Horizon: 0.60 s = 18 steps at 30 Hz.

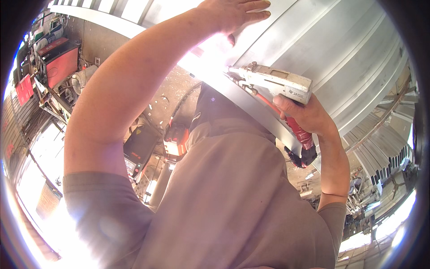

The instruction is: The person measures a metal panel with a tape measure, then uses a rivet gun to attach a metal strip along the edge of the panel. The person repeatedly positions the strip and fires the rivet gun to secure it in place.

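Metal sheet (313,49) beneath empty left hand (230,15) with fingers spread; white torch (277,80) in curled fingers of right hand (311,116).

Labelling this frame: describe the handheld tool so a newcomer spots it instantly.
Start at the ribbed silver panel filling the upper right. Near its lower-left edge, the person's right hand holds the handheld tool, narrow tip pointing left. Its boxy off-white body, with red below the hand, stands out from the plain silver panel.

Off-white tool (277,81), silvery ribbed panel (331,40)
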Motion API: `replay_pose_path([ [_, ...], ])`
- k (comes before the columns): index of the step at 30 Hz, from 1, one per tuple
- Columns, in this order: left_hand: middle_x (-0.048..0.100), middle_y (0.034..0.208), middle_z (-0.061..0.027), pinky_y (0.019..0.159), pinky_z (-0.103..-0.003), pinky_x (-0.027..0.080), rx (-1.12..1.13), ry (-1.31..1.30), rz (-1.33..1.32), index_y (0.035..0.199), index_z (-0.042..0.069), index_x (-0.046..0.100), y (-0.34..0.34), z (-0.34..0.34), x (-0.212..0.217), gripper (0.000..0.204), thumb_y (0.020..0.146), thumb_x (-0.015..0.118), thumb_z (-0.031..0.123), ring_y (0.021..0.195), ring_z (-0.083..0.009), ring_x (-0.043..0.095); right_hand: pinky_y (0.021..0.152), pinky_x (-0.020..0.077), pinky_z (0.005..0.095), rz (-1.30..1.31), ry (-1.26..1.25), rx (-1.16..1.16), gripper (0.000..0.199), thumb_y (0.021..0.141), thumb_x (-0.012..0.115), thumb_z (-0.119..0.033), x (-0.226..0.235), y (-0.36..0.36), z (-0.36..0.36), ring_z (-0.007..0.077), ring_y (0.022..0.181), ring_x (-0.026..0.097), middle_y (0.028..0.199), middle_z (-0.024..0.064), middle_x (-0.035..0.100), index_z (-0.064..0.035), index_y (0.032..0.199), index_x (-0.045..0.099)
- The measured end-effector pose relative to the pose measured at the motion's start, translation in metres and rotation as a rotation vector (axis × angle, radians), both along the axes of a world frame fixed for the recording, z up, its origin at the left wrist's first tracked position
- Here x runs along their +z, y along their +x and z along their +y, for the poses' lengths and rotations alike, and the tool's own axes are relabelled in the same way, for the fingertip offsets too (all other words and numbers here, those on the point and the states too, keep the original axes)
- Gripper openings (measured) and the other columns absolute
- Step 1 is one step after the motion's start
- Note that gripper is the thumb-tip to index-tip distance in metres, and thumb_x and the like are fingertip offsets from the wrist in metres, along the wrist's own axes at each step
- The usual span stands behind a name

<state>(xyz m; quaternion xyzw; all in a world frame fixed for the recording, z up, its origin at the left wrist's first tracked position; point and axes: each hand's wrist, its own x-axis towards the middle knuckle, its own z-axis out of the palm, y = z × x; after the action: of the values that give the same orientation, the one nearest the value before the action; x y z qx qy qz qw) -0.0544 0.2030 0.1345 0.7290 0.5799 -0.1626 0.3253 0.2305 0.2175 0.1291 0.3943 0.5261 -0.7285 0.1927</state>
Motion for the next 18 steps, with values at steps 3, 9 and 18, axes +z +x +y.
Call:
replay_pose_path([
  [3,0.019,0.173,-0.0127,0.133,-0.042,0.011,0.038,-0.047,-0.025,0.164,0.009,0.025,-0.001,0.002,-0.002,0.105,0.080,0.088,0.021,0.160,-0.0264,0.017,0.070,0.0550,0.0289,-0.022,-0.030,0.021,0.055,0.098,0.076,-0.033,-0.003,0.003,0.002,0.0104,0.075,0.061,0.104,0.0038,0.068,0.0006,0.137,0.058],
  [9,0.041,0.162,-0.0168,0.125,-0.042,0.034,-0.020,0.309,-0.061,0.157,0.004,0.039,0.004,-0.009,-0.003,0.081,0.087,0.080,0.014,0.148,-0.0282,0.043,0.069,0.0552,0.0292,-0.009,-0.033,0.014,0.055,0.097,0.077,-0.034,-0.003,0.007,0.002,0.0107,0.075,0.062,0.104,0.0040,0.067,0.0004,0.136,0.058],
  [18,0.065,0.134,-0.0142,0.100,-0.032,0.057,0.005,0.539,-0.041,0.142,0.004,0.056,0.010,0.012,0.004,0.052,0.093,0.072,0.004,0.117,-0.0219,0.066,0.070,0.0557,0.0297,-0.015,-0.019,0.010,0.051,0.097,0.077,-0.033,-0.001,0.010,0.001,0.0109,0.076,0.062,0.102,0.0034,0.068,-0.0002,0.132,0.061],
])
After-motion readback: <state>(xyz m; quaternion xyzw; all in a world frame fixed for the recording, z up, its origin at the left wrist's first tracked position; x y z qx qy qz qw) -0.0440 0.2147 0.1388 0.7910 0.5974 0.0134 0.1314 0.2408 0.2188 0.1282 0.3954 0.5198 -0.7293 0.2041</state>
